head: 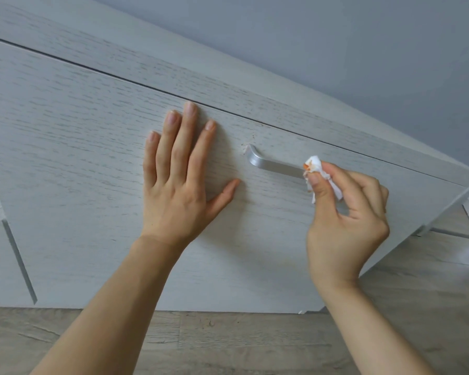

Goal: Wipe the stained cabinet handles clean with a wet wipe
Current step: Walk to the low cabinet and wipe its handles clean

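- The left hand (pixel 179 182) is lying flat and unclenched on the drawer front (pixel 79 163), apparently steadying it.
- The right hand (pixel 344 220) is pinching an orange-stained wet wipe (pixel 313 165) against the silver handle (pixel 271 165), scrubbing its right part.

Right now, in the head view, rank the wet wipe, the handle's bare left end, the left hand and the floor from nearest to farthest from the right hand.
1. Wet wipe: pinched in the right hand, stained orange.
2. Handle's bare left end: to its left, on the drawer front.
3. Left hand: further left, flat on the drawer front.

Floor: below; I can't rank its depth.
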The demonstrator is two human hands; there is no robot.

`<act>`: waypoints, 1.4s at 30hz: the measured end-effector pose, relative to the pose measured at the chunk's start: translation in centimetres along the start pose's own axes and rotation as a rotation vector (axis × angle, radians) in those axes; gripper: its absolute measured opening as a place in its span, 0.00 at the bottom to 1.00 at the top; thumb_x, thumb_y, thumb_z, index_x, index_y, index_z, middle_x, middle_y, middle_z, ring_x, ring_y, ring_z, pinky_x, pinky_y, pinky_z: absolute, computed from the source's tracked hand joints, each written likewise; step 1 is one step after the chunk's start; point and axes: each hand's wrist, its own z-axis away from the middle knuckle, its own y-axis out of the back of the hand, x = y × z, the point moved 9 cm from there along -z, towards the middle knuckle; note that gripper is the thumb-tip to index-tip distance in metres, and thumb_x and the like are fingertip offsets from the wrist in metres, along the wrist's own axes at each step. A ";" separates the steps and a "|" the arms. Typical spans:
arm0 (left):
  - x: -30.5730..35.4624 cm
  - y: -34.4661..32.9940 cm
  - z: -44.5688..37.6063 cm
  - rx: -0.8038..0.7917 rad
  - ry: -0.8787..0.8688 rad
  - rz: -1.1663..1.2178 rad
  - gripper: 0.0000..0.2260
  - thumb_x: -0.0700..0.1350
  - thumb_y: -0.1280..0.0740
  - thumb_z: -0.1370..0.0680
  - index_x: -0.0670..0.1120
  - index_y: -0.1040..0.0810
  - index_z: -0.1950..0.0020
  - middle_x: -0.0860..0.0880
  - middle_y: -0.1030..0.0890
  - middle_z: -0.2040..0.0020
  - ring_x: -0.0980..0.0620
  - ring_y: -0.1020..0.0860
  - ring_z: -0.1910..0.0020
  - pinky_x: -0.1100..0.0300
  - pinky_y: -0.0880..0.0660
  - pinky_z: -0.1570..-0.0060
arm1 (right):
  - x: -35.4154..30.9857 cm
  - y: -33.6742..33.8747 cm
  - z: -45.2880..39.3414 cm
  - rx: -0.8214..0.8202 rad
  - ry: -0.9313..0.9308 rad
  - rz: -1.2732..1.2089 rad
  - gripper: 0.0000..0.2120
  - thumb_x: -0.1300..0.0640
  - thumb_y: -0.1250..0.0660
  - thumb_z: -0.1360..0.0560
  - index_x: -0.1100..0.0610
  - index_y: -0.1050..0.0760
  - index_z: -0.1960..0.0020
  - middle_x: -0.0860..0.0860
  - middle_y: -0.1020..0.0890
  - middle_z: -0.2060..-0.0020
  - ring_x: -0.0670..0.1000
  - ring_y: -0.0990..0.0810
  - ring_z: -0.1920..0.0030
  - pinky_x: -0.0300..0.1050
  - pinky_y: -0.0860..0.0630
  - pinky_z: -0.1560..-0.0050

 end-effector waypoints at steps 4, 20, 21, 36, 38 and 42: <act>0.0 0.1 0.0 -0.027 0.013 0.017 0.33 0.58 0.34 0.22 0.40 0.40 0.26 0.38 0.39 0.27 0.42 0.47 0.25 0.50 0.53 0.25 | 2.9 0.7 -0.2 0.031 -0.338 -0.173 0.03 0.60 0.29 0.27 0.56 0.18 0.54 0.47 0.22 0.62 0.42 0.23 0.61 0.29 0.29 0.58; -0.7 1.1 0.1 -0.261 -0.128 -0.016 0.33 0.55 0.35 0.22 0.42 0.44 0.23 0.39 0.44 0.23 0.42 0.49 0.24 0.52 0.54 0.24 | 1.5 -1.1 2.2 -0.059 -0.644 -0.458 0.05 0.62 0.29 0.28 0.60 0.17 0.53 0.56 0.20 0.60 0.40 0.22 0.65 0.33 0.25 0.61; -0.8 1.2 0.2 -0.285 -0.141 -0.030 0.33 0.55 0.35 0.22 0.43 0.44 0.22 0.40 0.45 0.23 0.43 0.49 0.23 0.52 0.54 0.24 | 0.8 -1.6 2.4 -0.090 -0.623 -0.466 0.05 0.62 0.29 0.28 0.61 0.17 0.53 0.56 0.19 0.60 0.42 0.21 0.64 0.36 0.23 0.60; -4.8 6.5 0.3 -0.688 -0.213 -0.357 0.32 0.51 0.32 0.25 0.40 0.36 0.25 0.42 0.40 0.24 0.42 0.41 0.25 0.45 0.42 0.28 | -5.6 -7.1 3.0 -0.185 -0.440 -0.537 0.05 0.65 0.29 0.29 0.63 0.18 0.52 0.53 0.20 0.58 0.38 0.26 0.55 0.21 0.31 0.53; -6.2 7.8 0.4 -0.764 -0.199 -0.413 0.32 0.51 0.31 0.25 0.40 0.36 0.25 0.42 0.38 0.25 0.41 0.39 0.26 0.44 0.40 0.29 | -6.7 -8.1 3.5 -0.242 -0.443 -0.569 0.06 0.64 0.29 0.28 0.62 0.19 0.52 0.51 0.21 0.58 0.39 0.24 0.57 0.21 0.31 0.54; -10.1 11.5 0.9 -0.923 -0.109 -0.556 0.33 0.53 0.34 0.22 0.43 0.43 0.22 0.46 0.44 0.23 0.45 0.44 0.24 0.49 0.47 0.25 | -8.7 -10.9 5.5 -0.476 -0.521 -0.661 0.05 0.62 0.29 0.27 0.60 0.19 0.52 0.49 0.23 0.57 0.47 0.19 0.58 0.23 0.29 0.56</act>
